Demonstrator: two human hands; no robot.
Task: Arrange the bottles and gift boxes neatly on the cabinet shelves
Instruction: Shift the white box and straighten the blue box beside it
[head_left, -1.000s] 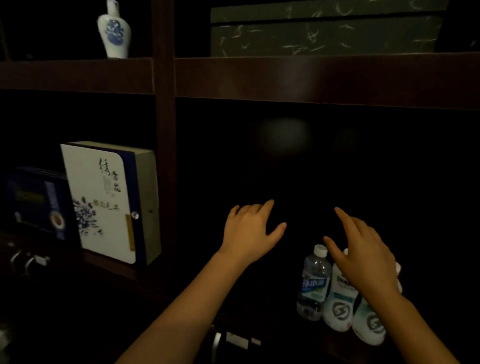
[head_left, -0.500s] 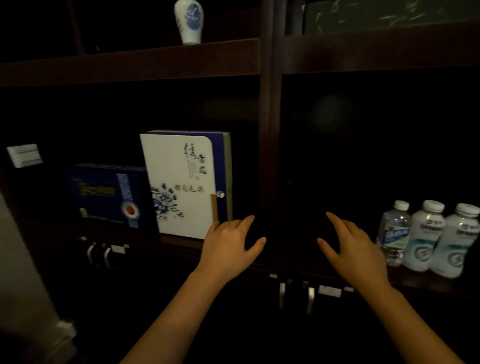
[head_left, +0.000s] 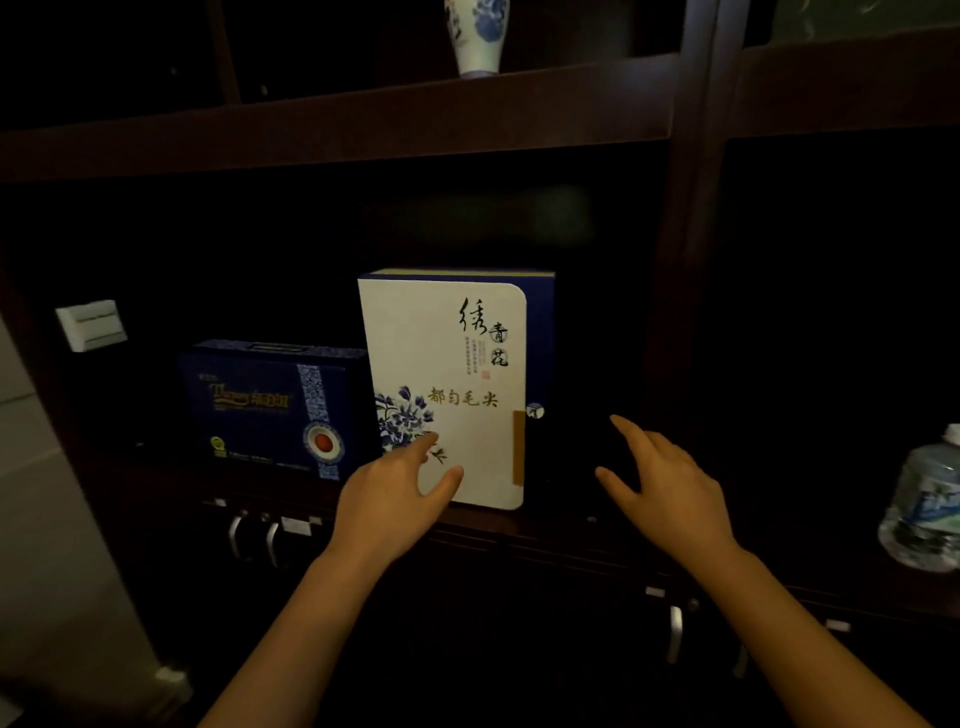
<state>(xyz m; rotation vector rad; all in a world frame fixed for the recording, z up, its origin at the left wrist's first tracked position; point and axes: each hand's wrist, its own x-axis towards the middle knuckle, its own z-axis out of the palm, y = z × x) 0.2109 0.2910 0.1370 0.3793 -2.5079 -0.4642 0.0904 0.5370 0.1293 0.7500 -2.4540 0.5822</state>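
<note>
White gift box (head_left: 447, 384) upright btwn hands; L hand (head_left: 389, 499) & R hand (head_left: 662, 493) both spread, empty.

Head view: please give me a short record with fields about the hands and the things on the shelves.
left hand: open, in front of the white gift box, lower part
right hand: open, empty, right of that box
white gift box: upright
blue gift box: left of the white one, lower
vase: shelf above
water bottle: right compartment, partly cut off

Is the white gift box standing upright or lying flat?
Upright: the white gift box stands on its bottom edge, front cover facing out.
</note>
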